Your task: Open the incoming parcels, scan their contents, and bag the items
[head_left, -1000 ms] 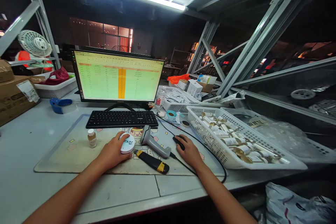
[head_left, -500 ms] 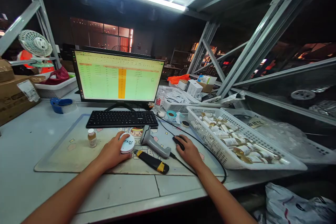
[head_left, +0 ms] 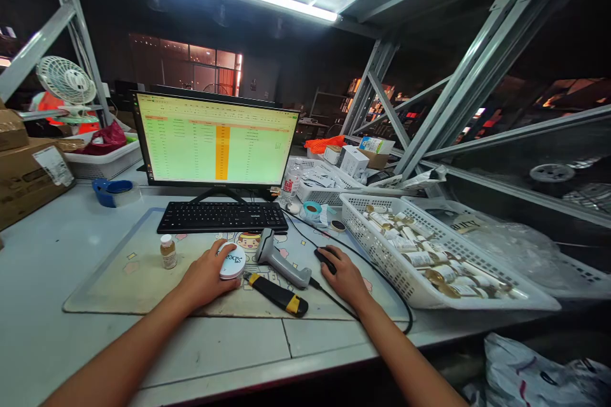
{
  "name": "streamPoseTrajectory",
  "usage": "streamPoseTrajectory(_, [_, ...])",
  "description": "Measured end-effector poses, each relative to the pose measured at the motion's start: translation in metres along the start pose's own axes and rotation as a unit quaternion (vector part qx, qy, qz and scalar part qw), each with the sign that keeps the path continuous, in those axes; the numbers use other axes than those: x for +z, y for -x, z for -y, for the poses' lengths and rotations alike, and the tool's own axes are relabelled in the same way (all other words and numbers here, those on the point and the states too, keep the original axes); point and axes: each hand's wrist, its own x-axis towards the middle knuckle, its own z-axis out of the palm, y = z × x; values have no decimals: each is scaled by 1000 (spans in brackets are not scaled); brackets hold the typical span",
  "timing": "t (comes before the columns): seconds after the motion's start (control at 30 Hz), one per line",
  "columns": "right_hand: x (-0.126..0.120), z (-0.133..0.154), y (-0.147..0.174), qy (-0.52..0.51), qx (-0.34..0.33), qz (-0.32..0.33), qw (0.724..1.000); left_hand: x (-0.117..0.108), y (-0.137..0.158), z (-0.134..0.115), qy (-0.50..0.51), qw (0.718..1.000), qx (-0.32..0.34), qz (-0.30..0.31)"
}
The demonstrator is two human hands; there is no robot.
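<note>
My left hand [head_left: 209,275] curls round a round white container [head_left: 233,262] with dark lettering on its top, resting on the desk mat [head_left: 119,289]. Under my right hand [head_left: 344,275] is a black computer mouse [head_left: 325,261], partly hidden by the fingers. Between the hands lie a grey barcode scanner [head_left: 285,264] with a cable and a black and yellow utility knife [head_left: 277,295]. A small capped bottle [head_left: 168,252] with a white label stands upright left of my left hand. Behind them sits a black keyboard [head_left: 222,217].
A monitor [head_left: 186,146] showing a spreadsheet stands behind the keyboard. To the right, a white plastic basket [head_left: 377,261] holds many small labelled bottles. Tape rolls, including a blue one [head_left: 112,193], and a cardboard box [head_left: 28,184] are on the desk. Metal shelf posts [head_left: 458,82] rise behind the basket.
</note>
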Motion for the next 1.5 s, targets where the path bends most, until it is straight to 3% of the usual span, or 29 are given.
streamPoseTrajectory(0.43, [-4,1,-1,-27,-11,9,1000,1,0,-2,-26,1000,-12,-12])
streamPoseTrajectory(0.6, [4,-11,-2,-21,-2,-30,999,1,1,-1,0,1000,-2,-21])
streamPoseTrajectory(1.13, [1,-13,-5,-5,1,18,1000,1,0,4,16,1000,-11,-9])
streamPoseTrajectory(1.5, [8,-19,-7,-11,-8,8,1000,-1,1,1,-9,1000,-21,-10])
